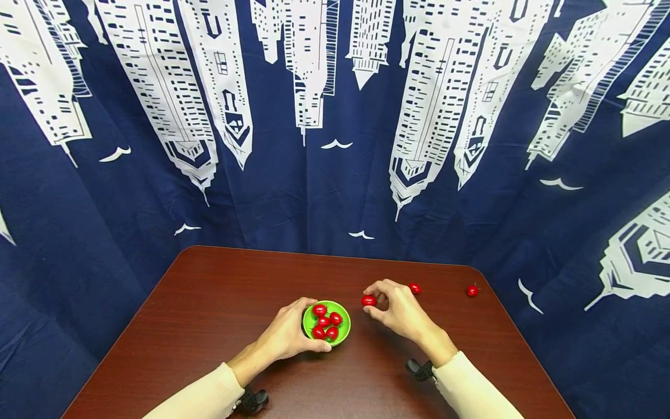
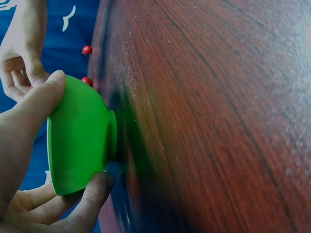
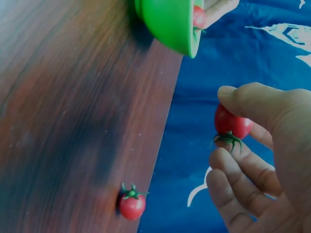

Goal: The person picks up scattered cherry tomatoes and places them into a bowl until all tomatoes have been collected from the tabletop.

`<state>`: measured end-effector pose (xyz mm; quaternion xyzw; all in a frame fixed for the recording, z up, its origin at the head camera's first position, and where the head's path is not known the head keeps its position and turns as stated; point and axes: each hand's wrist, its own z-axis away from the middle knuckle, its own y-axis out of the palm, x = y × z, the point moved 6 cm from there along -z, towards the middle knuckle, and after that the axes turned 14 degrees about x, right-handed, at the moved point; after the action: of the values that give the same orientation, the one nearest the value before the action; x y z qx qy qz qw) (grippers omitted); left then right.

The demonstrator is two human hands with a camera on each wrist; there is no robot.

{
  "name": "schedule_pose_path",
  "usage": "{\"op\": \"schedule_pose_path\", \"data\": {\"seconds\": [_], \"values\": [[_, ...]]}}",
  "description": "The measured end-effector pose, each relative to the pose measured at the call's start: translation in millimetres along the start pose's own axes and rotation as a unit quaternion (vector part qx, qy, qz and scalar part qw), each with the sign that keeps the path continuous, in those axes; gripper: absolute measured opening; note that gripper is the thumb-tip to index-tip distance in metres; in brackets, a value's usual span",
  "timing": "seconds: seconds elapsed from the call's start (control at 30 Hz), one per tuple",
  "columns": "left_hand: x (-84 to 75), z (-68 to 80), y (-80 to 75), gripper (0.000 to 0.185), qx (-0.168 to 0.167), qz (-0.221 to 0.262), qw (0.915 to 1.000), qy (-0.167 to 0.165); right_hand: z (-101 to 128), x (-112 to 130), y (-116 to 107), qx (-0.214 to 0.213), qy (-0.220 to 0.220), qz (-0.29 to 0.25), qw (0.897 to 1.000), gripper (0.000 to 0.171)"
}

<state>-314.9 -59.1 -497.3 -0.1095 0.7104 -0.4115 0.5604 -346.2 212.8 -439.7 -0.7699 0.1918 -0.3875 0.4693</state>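
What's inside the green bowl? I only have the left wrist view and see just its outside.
Observer: Five cherry tomatoes lie in the green bowl.
Operator: Is the other hand holding anything?
Observer: Yes, the right hand pinches one tomato between thumb and fingers, beside the bowl.
Operator: How does the left hand sit on the bowl?
Observer: The left hand grips the bowl's near side, thumb at the far rim.
Operator: Any tomatoes loose on the table?
Observer: Two: one just beyond the right hand, another farther right near the table edge.
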Motion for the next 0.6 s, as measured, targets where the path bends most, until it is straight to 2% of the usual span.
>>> {"op": "schedule_pose_path", "data": {"seconds": [0.17,0.27,0.3,0.33,0.43,0.53,0.57,0.6], "values": [[1.6,0.3,-0.1,0.102,-0.002,0.001,1.0,-0.002,-3.4,9.9,-1.5,-0.009,-0.016,0.01,1.0,0.031],[1.5,0.3,-0.4,0.102,-0.003,0.002,1.0,-0.001,-4.8,8.1,0.3,-0.029,-0.044,0.01,0.999,0.025],[1.3,0.2,-0.4,0.102,-0.003,0.001,1.0,-0.001,-5.3,6.6,1.4,-0.033,-0.052,0.006,0.998,0.024],[1.2,0.2,-0.4,0.102,-0.003,0.002,1.0,0.0,-10.2,-16.2,15.7,-0.038,-0.065,0.005,0.997,0.024],[1.1,0.1,0.1,0.102,-0.002,0.001,1.0,-0.001,-12.5,-17.6,19.4,-0.043,-0.083,-0.006,0.996,0.023],[1.0,0.8,0.7,0.102,0.001,0.002,1.0,-0.004,-14.9,-10.2,20.3,-0.037,-0.092,-0.006,0.995,0.026],[1.0,1.0,0.9,0.102,0.002,0.002,1.0,-0.005,-11.5,15.4,7.1,-0.031,-0.085,-0.007,0.996,0.026],[1.0,1.1,1.0,0.102,0.002,0.002,1.0,-0.005,-12.6,19.6,7.0,-0.026,-0.084,0.001,0.996,0.029]]}}
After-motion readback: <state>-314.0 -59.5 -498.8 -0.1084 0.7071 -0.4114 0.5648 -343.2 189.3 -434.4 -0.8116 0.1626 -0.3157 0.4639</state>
